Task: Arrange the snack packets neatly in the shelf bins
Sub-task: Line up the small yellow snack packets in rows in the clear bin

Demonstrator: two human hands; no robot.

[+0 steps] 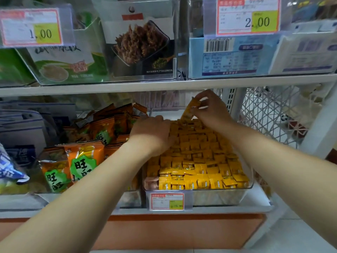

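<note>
A clear plastic bin on the lower shelf holds rows of several small yellow snack packets. My right hand pinches one yellow packet upright at the bin's far end, lifted above the rows. My left hand lies palm down on the packets at the bin's far left side, fingers curled over them. To the left, a second bin is heaped with orange-and-green snack packets.
A yellow-and-red price tag hangs on the bin's front. The upper shelf carries clear bins of boxed snacks with price labels just above my hands. A white lattice side panel closes the shelf on the right.
</note>
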